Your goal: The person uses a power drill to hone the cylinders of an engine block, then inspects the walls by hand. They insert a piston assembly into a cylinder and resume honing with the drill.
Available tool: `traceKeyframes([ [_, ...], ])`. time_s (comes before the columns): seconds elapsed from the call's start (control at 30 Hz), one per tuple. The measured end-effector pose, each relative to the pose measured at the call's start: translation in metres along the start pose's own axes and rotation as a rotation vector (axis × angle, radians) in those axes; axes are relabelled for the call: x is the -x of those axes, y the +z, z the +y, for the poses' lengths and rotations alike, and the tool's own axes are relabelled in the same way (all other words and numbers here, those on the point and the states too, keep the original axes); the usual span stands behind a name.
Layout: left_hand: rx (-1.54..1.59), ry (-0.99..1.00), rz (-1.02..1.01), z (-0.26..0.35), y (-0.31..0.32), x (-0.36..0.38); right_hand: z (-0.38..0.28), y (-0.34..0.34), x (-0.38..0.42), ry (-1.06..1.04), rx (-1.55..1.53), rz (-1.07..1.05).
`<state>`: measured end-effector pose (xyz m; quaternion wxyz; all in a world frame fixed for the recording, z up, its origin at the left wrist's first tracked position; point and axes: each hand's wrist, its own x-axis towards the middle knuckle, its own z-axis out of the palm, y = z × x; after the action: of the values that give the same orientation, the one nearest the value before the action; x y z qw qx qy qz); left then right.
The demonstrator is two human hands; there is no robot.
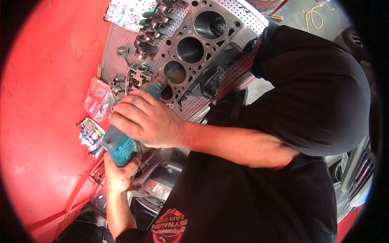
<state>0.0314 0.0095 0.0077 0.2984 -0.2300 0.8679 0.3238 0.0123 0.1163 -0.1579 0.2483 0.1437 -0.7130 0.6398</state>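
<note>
Drill (121, 151) slants over the engine block (173, 54), nose at a bore (180, 76); it looks heavy and rigid, perhaps slick if oily. Fingers of the right hand (152, 121) wrap its body, those of the left hand (118, 176) close round its rear, sound places to hold it

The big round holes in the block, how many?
4 in a row: top hole, second hole, third hole by the drill, fourth hole partly hidden.
</note>
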Motion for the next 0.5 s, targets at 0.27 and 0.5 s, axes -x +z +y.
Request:
traceKeyframes([
  [0.27, 0.002, -0.012, -0.083, -0.014, 0.000, -0.023, 0.011, 0.000, 0.004, 0.068, 0.034, -0.031],
  [0.5, 0.066, -0.012, -0.020, -0.006, -0.007, -0.005, -0.002, 0.001, -0.006, 0.017, 0.022, 0.012],
])
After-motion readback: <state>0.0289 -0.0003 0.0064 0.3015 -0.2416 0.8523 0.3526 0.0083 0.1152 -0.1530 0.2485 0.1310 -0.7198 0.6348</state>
